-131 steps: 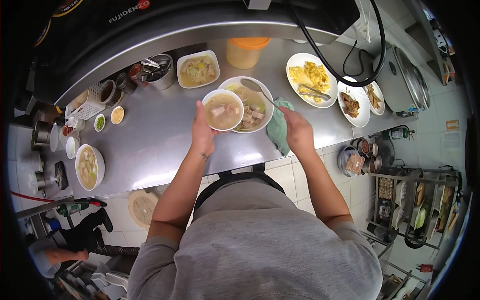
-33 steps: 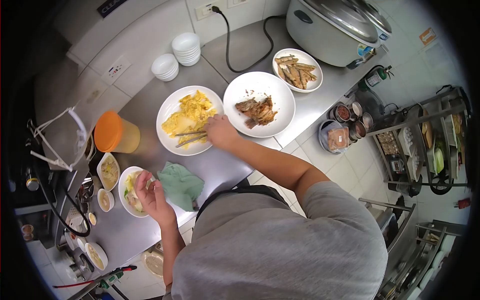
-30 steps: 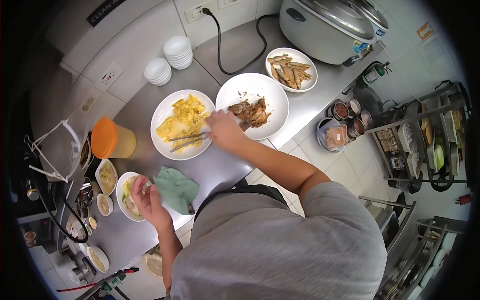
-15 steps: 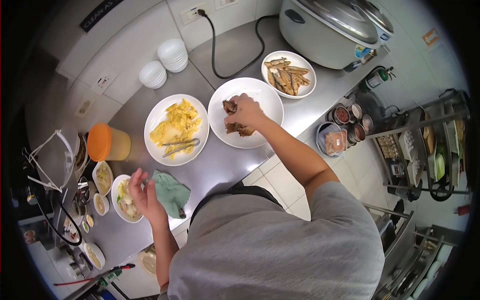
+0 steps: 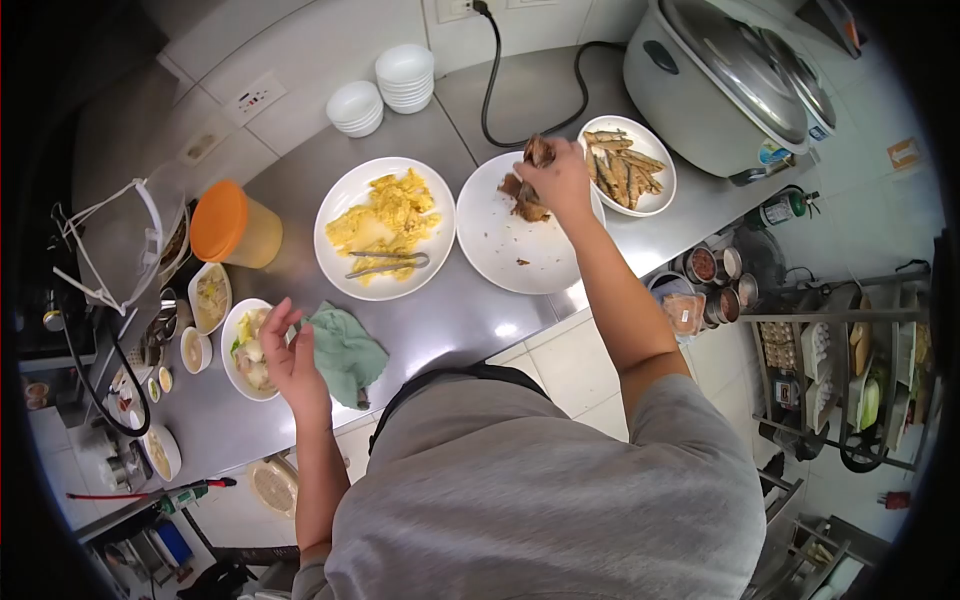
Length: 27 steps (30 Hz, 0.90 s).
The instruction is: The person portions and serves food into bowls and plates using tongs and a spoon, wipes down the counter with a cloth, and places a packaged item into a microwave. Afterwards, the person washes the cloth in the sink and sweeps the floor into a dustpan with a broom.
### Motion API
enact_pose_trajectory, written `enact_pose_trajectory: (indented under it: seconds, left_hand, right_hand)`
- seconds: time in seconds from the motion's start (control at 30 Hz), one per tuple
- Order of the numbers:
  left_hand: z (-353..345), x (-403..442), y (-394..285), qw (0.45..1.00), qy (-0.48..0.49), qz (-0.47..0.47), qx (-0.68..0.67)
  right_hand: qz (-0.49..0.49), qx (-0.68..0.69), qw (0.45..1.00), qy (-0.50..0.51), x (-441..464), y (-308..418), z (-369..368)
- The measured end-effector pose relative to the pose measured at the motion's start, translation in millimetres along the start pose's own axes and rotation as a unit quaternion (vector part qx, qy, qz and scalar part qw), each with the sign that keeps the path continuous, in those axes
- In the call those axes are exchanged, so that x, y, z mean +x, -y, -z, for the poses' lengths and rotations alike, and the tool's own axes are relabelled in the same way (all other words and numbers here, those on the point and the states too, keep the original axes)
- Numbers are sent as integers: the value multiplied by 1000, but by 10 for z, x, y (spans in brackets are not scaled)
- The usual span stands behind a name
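My right hand is closed around brown fried pieces of meat or fish, over the far right part of a white plate. More brown pieces hang or lie just below the fingers; which of them are gripped I cannot tell. Crumbs dot the plate. Beside it, a smaller white plate holds several whole fried fish. My left hand is raised with fingers apart, holding nothing, near a white bowl of vegetables in broth and a green cloth.
Scrambled eggs with metal tongs fill another plate. Stacked white bowls, an orange-lidded tub and small bowls stand on the steel counter. A large rice cooker with a black cord occupies the back right.
My right hand has moved to the plate's far right side, bringing the brown pieces up and leaving crumbs behind. The view has shifted. My left hand stays raised and open.
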State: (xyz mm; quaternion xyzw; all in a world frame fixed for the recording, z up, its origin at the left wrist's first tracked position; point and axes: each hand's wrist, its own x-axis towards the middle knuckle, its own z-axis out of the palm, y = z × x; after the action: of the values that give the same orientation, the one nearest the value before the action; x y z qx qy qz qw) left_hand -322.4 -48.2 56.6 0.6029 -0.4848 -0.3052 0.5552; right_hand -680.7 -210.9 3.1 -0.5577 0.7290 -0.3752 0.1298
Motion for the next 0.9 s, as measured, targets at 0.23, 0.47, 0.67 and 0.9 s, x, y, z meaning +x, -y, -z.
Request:
enact_pose_trajectory:
  seconds: [0.23,0.47,0.67,0.9]
  left_hand:
    - [55,-7,-1,1000,-4,-3,10]
    - [55,-9,30,1000,-3,-1,16]
    - [23,43,50,999,0,-17,28]
    - [-16,-41,20,1000,8,-21,7]
  right_hand:
    - [-14,-168,981,-100,744,-440,613]
    - [66,-163,982,-68,761,-693,581]
    - [61,-8,969,239,-194,-135,-166]
    - [346,-151,881,287,-1060,861,-1041]
